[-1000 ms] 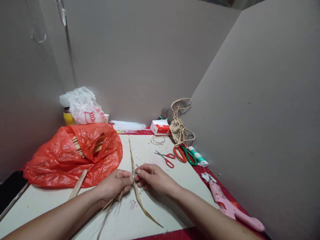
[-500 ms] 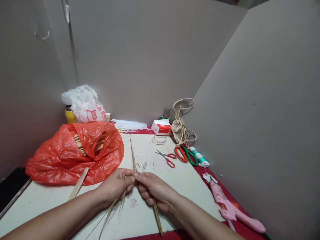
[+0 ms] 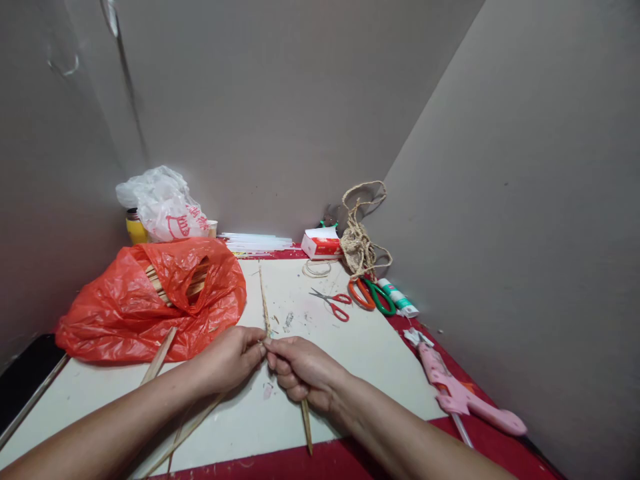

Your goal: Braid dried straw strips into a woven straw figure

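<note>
A thin braided straw cord (image 3: 265,300) runs up the white board (image 3: 360,373), its lower end pinched between both hands. My left hand (image 3: 235,357) is closed on the cord from the left, fingertips touching those of the other hand. Loose pale strands (image 3: 193,427) trail below it toward the lower left. Closed at the same spot from the right is my right hand (image 3: 305,373), with a flat brownish strip (image 3: 307,427) sticking out beneath its curled fingers. The fingers hide the point where the strands meet.
An orange-red plastic bag (image 3: 110,300) of strips lies left. Red-handled scissors (image 3: 333,303), larger scissors (image 3: 373,297), a rope bundle (image 3: 357,247) and a box (image 3: 321,245) stand back right. A pink glue gun (image 3: 460,397) lies right.
The loose strands under my left hand have swung left and now lie under the forearm. Both hands stay together on the cord. The whole view has shifted slightly.
</note>
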`<state>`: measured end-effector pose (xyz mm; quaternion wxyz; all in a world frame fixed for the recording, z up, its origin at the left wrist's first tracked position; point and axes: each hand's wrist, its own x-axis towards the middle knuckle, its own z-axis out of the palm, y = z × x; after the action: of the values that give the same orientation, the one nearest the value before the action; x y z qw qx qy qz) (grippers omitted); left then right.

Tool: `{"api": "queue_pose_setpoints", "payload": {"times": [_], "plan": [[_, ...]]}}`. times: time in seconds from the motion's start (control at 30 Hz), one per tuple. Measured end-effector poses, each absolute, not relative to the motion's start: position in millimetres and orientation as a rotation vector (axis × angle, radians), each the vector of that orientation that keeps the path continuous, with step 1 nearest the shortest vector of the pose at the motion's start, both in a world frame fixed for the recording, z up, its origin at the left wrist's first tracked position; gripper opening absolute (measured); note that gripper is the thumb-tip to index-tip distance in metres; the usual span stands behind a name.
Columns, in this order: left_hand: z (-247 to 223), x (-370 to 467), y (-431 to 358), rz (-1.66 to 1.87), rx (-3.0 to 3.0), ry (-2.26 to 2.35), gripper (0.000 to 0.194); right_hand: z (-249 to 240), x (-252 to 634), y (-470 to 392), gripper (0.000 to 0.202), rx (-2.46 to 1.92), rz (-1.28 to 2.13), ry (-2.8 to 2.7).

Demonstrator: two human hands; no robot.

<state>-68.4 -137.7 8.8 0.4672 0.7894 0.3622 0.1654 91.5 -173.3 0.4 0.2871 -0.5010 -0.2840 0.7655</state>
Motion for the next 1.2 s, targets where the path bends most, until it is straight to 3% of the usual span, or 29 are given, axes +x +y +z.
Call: {"api": "queue_pose_setpoints", "payload": {"times": [0.27, 0.4, 0.67, 0.8, 0.93, 1.2], "plan": [[28.1, -72.3, -133.7, 0.184, 1.961, 0.926, 0.018, 4.8, 74.7, -178.9, 0.018, -1.43, 1.814, -0.75], [34.7, -70.2, -140.8, 0.027, 1.682, 0.897, 0.027, 6.3, 72.8, -180.9, 0.02, -1.401, 1.809, -0.705], [11.4, -59.0, -175.7, 0.352, 1.487, 0.913, 0.026, 1.3, 69.0, -184.0, 0.018, -1.284, 1.853, -0.72], [14.3, -74.3, -178.1, 0.335, 1.476, 0.995, 0.041, -0.2, 71.1, -182.6, 0.009, -1.221, 1.885, -0.678], [47.2, -101.2, -149.8, 0.475, 1.456, 1.217, 0.06, -1.5, 73.5, -181.5, 0.006, -1.169, 1.918, -0.652], [163.2, -94.3, -86.9, 1.299, 1.396, 0.763, 0.029, -8.9, 72.4, -184.5, 0.009, -1.087, 1.892, -0.652]]}}
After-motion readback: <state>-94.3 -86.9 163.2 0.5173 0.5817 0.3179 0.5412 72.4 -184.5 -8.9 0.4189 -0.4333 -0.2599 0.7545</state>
